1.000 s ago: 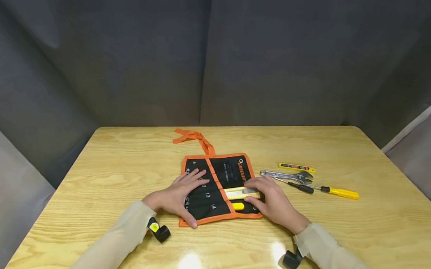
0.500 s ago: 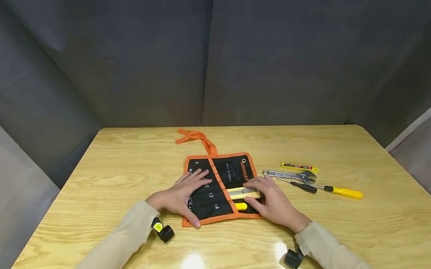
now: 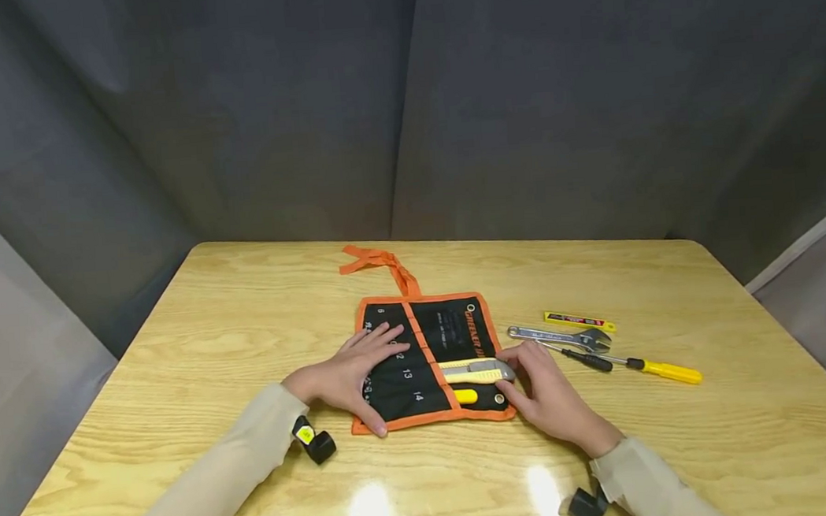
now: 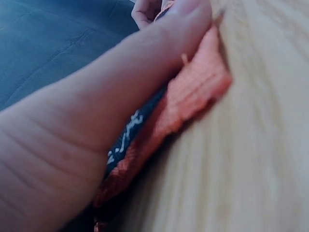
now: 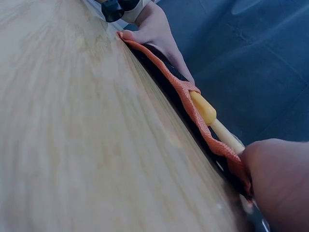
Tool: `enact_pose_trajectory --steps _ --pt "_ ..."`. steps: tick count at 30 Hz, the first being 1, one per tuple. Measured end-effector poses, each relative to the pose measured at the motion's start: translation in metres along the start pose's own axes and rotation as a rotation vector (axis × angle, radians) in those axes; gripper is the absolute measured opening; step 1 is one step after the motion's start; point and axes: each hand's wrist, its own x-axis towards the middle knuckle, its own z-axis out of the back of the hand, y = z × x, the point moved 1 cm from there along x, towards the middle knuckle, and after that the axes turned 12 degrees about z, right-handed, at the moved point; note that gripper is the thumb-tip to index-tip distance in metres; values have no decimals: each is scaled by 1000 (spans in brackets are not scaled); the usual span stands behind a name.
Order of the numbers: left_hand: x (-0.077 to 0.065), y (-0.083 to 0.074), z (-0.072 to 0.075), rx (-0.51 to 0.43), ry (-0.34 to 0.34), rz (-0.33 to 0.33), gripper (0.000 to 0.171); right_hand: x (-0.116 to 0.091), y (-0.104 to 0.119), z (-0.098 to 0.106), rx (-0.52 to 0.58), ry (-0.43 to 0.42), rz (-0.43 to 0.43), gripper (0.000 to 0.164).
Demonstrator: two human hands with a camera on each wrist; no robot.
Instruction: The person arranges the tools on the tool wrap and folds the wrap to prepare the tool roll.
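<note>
A black tool pouch [image 3: 453,330] with orange edging lies spread on the table, numbers printed on its pockets. My left hand [image 3: 352,372] rests on its left half with fingers spread, the thumb at the near edge. A pale yellow utility knife [image 3: 466,371] sticks out of a pocket to the right. My right hand [image 3: 552,395] pinches its grey end between thumb and fingers. Beside the knife, the rounded yellow end of another tool [image 3: 466,397] shows from a pocket; in the right wrist view this yellow end [image 5: 203,108] sits next to the knife.
Right of the pouch lie an adjustable wrench [image 3: 591,340], a small black-handled screwdriver [image 3: 590,359], a yellow-handled screwdriver [image 3: 668,371] and a flat yellow case [image 3: 578,320]. An orange tie strap [image 3: 385,261] trails behind the pouch. Grey curtains [image 3: 404,116] hang around the wooden table [image 3: 259,299].
My right hand has moved right along the utility knife to its grey end, which now shows. The left hand stays on the pouch. The whole view has shifted slightly.
</note>
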Motion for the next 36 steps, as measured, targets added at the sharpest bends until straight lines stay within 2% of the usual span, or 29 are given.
enact_pose_trajectory --steps 6,11,16,22,32,36 --pt "3 1 -2 -11 -13 14 118 1 -2 1 -33 5 7 32" --pt "-1 0 -6 -40 -20 17 117 4 0 -3 -39 9 31 31" --pt "0 0 -4 -17 -18 -3 117 8 4 -5 2 3 31 31" --pt "0 -3 0 4 -13 9 117 16 7 -7 35 12 32 31" --pt "4 -5 0 23 20 6 119 24 7 -7 43 82 -26 27" --pt "3 -3 0 31 22 19 120 28 6 -8 45 103 -16 27"
